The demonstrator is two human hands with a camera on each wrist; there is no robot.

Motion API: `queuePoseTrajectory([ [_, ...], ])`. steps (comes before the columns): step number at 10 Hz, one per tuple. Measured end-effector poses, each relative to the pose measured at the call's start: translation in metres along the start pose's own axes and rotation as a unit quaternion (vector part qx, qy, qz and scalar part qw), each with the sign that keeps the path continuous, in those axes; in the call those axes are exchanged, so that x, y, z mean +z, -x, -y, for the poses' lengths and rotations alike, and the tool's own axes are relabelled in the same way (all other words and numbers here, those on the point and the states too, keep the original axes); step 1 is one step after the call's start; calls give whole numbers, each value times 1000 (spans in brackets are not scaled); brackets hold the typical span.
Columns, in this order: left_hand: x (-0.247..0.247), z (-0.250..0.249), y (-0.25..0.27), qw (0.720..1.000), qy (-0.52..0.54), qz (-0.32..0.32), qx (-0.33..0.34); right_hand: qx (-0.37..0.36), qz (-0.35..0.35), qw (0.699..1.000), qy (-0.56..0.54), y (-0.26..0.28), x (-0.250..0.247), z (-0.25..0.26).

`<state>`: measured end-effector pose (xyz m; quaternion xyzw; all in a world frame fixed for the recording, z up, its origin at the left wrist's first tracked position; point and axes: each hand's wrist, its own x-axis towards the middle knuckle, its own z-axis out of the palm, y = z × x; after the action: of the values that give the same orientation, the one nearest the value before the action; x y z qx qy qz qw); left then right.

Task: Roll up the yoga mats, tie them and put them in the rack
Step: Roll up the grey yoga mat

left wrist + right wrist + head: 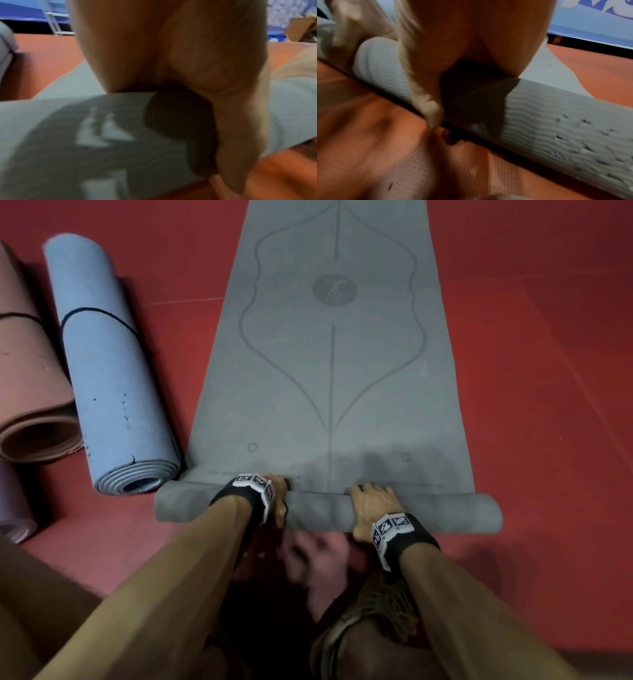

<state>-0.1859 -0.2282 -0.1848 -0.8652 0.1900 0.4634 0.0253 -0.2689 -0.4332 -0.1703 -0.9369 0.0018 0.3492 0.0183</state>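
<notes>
A grey yoga mat (329, 354) with a printed line pattern lies flat on the red floor, running away from me. Its near end is wound into a thin roll (318, 511) lying crosswise. My left hand (278, 495) grips the roll left of centre, fingers curled over the top and thumb on the near side. My right hand (371, 501) grips it right of centre the same way. The left wrist view shows the palm (171, 47) on the roll (68, 135). The right wrist view shows the thumb (426, 101) against the ribbed roll (556, 121).
On the floor to the left lie a blue rolled mat (109, 378) tied with a black cord, a pink rolled mat (27, 392) and a pale roll (13, 508). My shoe (376, 618) is behind the roll. Red floor (548, 405) stretches to the right.
</notes>
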Motion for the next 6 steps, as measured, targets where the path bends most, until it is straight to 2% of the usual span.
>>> queuePoseTrajectory([
  [2, 29, 3, 9, 989, -64, -131, 11, 9, 87, 996, -33, -7, -22, 4],
  [3, 44, -1, 19, 975, -104, -197, 13, 30, 157, 986, -44, -18, -37, 1],
  [4, 47, -4, 22, 974, -101, -201, 11, 29, 179, 982, -54, -21, -32, 1],
  [5, 30, -5, 19, 983, -81, -166, 12, 30, 139, 987, -76, -13, -18, -4],
  [6, 17, -4, 16, 990, -63, -125, 5, 14, 63, 997, -51, -2, -6, -5],
])
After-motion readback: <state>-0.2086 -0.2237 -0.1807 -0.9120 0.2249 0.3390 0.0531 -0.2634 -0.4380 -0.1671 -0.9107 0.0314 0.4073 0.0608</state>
